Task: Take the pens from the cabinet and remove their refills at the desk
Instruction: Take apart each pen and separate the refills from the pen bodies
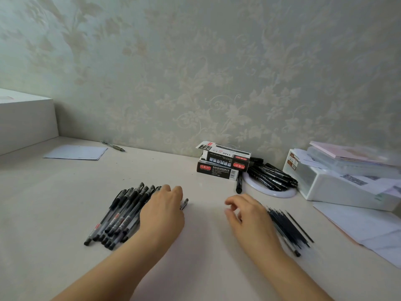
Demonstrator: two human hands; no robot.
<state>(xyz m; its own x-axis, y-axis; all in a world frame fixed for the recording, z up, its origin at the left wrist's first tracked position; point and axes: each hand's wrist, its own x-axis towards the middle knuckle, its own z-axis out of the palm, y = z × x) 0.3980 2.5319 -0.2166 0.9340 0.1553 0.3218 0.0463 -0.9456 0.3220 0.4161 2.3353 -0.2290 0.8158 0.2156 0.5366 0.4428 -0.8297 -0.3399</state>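
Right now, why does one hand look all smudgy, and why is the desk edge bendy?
In the head view, the right hand is motion-blurred at its fingers, while the left hand on the pens looks sharper; the wide-angle lens curves the desk; light is soft, shadows faint.

- A bundle of clear-barrelled gel pens (121, 213) with black caps and black grip ends lies on the desk (65, 192) at left, side by side, slanted from near-left to far-right.
- One more pen (184, 203) shows only its dark tip, just right of the bundle.
- A pile of thin dark refills (288, 229) lies at right, slanted the other way, one refill a little apart on its far side.
- More black pens (271, 174) lie heaped near the wall, beside two stacked black pen boxes (223, 165), the upper with its flap open.
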